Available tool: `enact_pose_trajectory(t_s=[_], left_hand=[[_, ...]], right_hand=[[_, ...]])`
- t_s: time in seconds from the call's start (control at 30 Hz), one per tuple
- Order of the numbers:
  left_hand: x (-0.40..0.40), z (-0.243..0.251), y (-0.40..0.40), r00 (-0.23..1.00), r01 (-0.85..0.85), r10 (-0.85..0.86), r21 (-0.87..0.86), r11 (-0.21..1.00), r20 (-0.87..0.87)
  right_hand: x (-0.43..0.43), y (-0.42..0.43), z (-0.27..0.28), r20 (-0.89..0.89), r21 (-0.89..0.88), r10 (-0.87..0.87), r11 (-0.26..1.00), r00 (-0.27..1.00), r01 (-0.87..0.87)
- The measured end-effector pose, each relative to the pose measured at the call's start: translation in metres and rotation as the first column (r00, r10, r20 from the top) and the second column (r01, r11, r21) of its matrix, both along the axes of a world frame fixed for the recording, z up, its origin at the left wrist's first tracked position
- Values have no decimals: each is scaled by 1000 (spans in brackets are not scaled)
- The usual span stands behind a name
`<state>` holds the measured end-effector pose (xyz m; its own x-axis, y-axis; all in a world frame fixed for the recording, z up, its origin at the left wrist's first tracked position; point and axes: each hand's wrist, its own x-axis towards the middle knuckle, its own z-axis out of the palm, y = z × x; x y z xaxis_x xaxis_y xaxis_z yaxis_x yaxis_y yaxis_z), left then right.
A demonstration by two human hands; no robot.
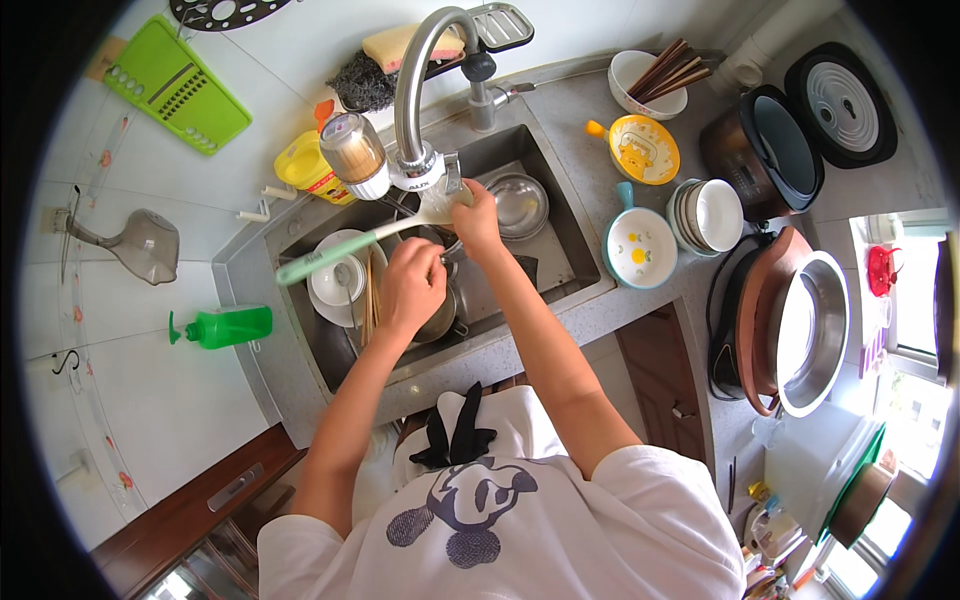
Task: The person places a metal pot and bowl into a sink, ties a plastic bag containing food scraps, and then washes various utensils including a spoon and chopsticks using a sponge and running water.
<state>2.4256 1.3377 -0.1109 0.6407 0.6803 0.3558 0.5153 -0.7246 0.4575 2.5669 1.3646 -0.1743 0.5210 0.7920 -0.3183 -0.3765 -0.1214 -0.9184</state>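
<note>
A kitchen utensil with a pale green handle and white head (337, 251) slants across the sink (559, 247), its head under the faucet (409, 90). My right hand (476, 217) grips that head end just below the spout. Below the utensil, my left hand (412, 289) hovers over the sink with curled fingers; whether it holds anything is hidden. To its left lie stacked white bowls (337, 281) and a bundle of wooden chopsticks (370, 300). A metal pot (439, 319) sits partly beneath my left hand. Metal bowls (517, 206) rest at the sink's far right.
On the right counter stand a blue-handled bowl (641, 247), a yellow bowl (645, 150), stacked bowls (716, 217), a bowl of chopsticks (649, 82) and an open rice cooker (765, 150). A filter (356, 154) juts from the faucet. A green pump bottle (229, 327) is at left.
</note>
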Motion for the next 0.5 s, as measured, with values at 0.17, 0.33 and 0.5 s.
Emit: enact_pose_trajectory(t_s=[0.17, 0.33, 0.5], left_hand=[[6, -39, 23, 539, 168, 791, -957, 236, 290], [-4, -71, 38, 565, 303, 739, -925, 227, 367], [12, -62, 31, 485, 167, 782, -919, 356, 391]], right_hand=[[-17, -3, 6, -496, 64, 66, 997, 866, -39], [-35, -6, 8, 165, -107, 147, 986, 975, -131], [-9, 3, 14, 689, -472, 459, 871, 561, -133]])
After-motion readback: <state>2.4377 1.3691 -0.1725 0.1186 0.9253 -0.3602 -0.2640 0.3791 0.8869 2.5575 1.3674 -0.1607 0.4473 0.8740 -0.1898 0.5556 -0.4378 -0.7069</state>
